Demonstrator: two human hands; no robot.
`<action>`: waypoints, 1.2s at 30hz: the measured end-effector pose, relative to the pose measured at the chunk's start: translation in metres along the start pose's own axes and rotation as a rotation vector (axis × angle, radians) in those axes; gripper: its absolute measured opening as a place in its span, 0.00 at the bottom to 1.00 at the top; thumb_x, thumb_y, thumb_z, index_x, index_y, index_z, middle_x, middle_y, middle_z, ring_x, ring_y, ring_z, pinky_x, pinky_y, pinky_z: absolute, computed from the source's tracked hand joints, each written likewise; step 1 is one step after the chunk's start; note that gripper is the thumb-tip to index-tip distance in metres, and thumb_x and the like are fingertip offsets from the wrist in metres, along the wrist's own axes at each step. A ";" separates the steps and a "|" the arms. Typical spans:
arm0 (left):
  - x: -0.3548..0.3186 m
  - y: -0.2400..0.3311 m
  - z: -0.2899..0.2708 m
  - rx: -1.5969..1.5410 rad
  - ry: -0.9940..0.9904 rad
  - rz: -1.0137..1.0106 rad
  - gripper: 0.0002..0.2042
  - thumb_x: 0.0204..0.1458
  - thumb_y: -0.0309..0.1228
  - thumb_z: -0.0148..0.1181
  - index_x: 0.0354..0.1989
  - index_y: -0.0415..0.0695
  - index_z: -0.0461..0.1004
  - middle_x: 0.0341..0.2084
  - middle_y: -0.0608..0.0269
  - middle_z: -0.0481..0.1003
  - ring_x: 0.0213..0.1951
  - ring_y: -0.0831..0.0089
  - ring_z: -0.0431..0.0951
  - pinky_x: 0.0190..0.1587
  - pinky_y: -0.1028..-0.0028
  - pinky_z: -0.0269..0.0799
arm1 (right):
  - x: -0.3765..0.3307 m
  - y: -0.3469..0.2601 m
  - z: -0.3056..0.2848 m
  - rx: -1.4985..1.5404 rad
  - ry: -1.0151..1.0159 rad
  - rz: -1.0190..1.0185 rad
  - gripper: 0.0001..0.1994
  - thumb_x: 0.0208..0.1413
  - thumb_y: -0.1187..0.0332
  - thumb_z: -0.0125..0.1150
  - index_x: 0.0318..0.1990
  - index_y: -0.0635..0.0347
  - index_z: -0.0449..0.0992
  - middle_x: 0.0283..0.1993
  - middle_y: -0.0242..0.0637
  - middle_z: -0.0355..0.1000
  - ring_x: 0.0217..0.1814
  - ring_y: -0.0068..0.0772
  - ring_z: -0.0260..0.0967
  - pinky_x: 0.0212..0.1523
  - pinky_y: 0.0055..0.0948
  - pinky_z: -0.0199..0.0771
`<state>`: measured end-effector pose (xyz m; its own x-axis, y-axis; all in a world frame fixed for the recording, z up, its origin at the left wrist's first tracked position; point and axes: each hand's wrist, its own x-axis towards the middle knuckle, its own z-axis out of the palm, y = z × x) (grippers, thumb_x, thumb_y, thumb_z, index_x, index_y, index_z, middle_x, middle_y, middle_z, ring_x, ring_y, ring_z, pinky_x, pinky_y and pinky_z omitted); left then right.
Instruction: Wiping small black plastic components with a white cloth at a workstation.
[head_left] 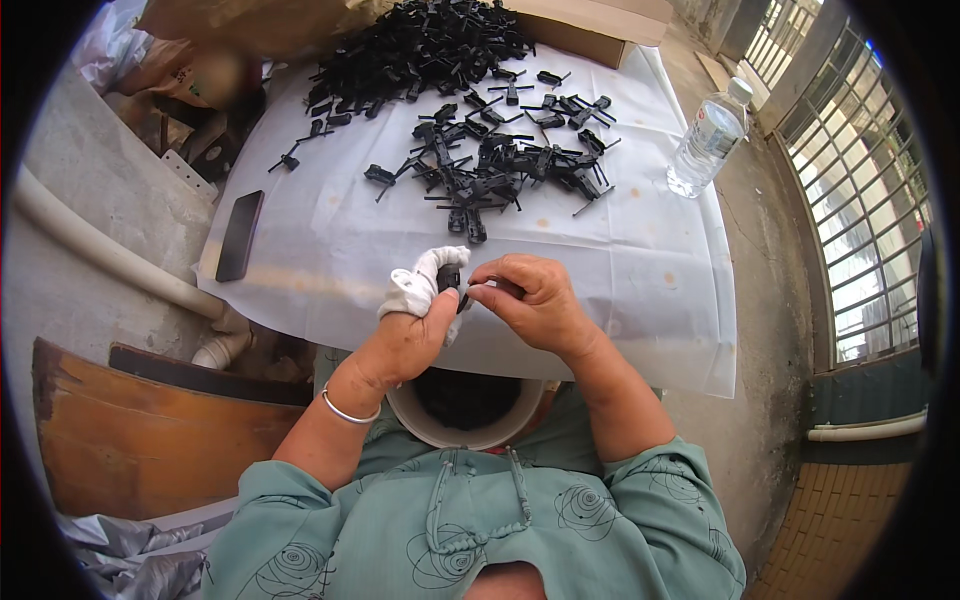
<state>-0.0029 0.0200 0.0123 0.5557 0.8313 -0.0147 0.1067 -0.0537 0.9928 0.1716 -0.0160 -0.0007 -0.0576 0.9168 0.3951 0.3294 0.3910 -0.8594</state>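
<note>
The left hand [415, 332], with white cloth [408, 293] about its fingers, grasps a black part [449, 277]; the right hand [535, 300] is bent close beside it, and whether it grips anything cannot be told. Slippage at the cloth or an uneven push could drop the part into the bucket [402, 418] below the hands. Beyond the hands, the white-covered surface [640, 325] carries loose parts [500, 165] and a pile [430, 50]; a phone [240, 235] lies left of the left hand, a bottle [708, 140] stands beyond the right hand, and a barred window [860, 190] is farther right.
</note>
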 end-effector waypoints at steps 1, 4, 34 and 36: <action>-0.001 0.001 0.000 -0.016 -0.075 0.021 0.12 0.55 0.25 0.43 0.48 0.41 0.60 0.31 0.66 0.67 0.25 0.83 0.63 0.28 0.80 0.64 | 0.001 -0.001 0.002 0.001 0.000 0.001 0.07 0.48 0.72 0.62 0.33 0.65 0.73 0.20 0.30 0.66 0.20 0.16 0.58 0.22 0.20 0.60; 0.002 -0.005 0.003 -0.005 -0.095 0.185 0.12 0.54 0.26 0.43 0.47 0.41 0.60 0.31 0.66 0.66 0.29 0.80 0.64 0.33 0.78 0.64 | 0.001 -0.001 0.004 0.012 -0.025 0.123 0.06 0.50 0.71 0.61 0.29 0.64 0.71 0.20 0.30 0.65 0.20 0.18 0.56 0.23 0.21 0.61; -0.010 -0.011 0.009 0.407 0.118 0.294 0.11 0.48 0.24 0.43 0.41 0.36 0.62 0.30 0.49 0.69 0.32 0.57 0.71 0.37 0.69 0.67 | 0.001 -0.004 0.029 -0.107 -0.084 -0.075 0.10 0.56 0.71 0.50 0.24 0.64 0.67 0.20 0.47 0.64 0.22 0.51 0.60 0.24 0.36 0.62; -0.012 -0.013 0.006 0.382 0.130 0.326 0.11 0.48 0.24 0.43 0.42 0.35 0.62 0.30 0.50 0.69 0.32 0.58 0.71 0.37 0.68 0.67 | 0.002 -0.002 0.036 -0.086 -0.049 -0.120 0.10 0.56 0.71 0.49 0.23 0.65 0.65 0.20 0.47 0.64 0.23 0.53 0.61 0.24 0.38 0.62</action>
<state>-0.0057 0.0076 -0.0011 0.5056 0.7982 0.3275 0.2516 -0.4995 0.8290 0.1369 -0.0123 -0.0102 -0.1464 0.8675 0.4754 0.3964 0.4917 -0.7753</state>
